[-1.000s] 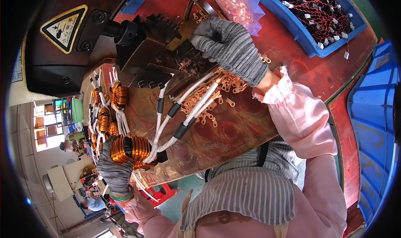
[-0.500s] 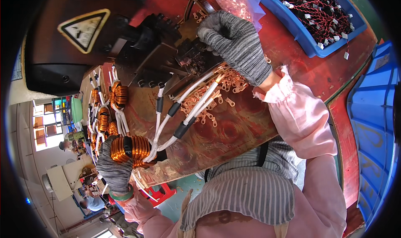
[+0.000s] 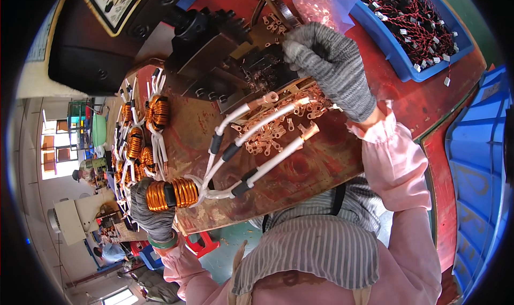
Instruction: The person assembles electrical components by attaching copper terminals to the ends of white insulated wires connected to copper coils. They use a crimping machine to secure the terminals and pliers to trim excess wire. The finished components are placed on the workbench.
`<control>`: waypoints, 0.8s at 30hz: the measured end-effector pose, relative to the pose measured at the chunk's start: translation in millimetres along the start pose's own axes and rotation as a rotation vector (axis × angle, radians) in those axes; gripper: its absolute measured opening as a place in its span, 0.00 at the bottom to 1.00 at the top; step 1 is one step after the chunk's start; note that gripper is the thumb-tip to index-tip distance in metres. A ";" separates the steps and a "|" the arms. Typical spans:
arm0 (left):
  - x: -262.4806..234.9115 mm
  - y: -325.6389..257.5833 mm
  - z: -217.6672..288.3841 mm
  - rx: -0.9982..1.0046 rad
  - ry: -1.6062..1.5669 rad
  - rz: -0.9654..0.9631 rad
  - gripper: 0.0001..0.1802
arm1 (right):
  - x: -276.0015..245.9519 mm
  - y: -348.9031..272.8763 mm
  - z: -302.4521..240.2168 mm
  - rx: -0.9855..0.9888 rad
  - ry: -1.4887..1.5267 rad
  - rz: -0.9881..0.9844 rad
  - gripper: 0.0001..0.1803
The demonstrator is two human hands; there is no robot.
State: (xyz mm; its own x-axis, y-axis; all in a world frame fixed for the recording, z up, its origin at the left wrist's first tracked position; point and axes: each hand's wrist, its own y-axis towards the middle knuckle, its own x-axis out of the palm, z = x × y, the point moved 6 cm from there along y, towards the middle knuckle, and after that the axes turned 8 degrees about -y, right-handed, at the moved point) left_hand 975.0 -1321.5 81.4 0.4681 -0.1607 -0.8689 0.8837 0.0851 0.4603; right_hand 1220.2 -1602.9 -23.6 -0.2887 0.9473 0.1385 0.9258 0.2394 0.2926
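My left hand [image 3: 149, 211], in a grey knit glove, grips a copper-wound coil [image 3: 184, 191] at the table's front left edge. White leads [image 3: 256, 129] with black sleeves fan out from the coil to the right. The farthest lead carries a copper lug [image 3: 271, 97] at its tip; the other ends show copper too. My right hand [image 3: 326, 56], also gloved, is closed beside the dark press die [image 3: 265, 69]. What its fingers hold, if anything, is hidden. Loose copper lugs [image 3: 267, 136] lie in a heap under the leads.
A dark press [image 3: 198, 37] with a warning triangle takes up the far left. Several more coils [image 3: 158, 112] lie along the table's left side. At the back stand a bag of lugs [image 3: 316, 10] and a blue bin [image 3: 396, 64] of red-black wires. Another blue container [image 3: 479, 166] is at right.
The coil's leads have swung out from the press, and a lug now shows on the farthest lead. My right hand remains closed by the die. The whole view has shifted slightly.
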 end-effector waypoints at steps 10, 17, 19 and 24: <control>-2.5 -23.1 1.1 0.175 -0.009 0.099 0.27 | 14.1 -37.2 3.2 -0.037 -0.171 -0.619 0.17; -3.1 -30.1 0.8 0.217 -0.046 0.089 0.26 | 15.2 -56.3 4.7 -0.355 -0.429 -0.733 0.17; -2.4 -33.1 -2.4 0.230 -0.039 0.092 0.27 | 16.7 -57.5 1.6 -0.032 -0.383 -0.805 0.18; -0.3 -38.9 -6.3 0.319 -0.034 0.116 0.30 | 32.1 -59.2 -13.1 0.030 -0.420 -0.863 0.15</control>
State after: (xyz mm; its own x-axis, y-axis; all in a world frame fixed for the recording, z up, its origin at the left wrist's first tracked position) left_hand 940.5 -1318.5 62.7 0.5602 -0.2008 -0.8036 0.7777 -0.2065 0.5938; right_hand 1152.9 -1589.4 -24.1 -0.7684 0.4395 -0.4652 0.4424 0.8900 0.1101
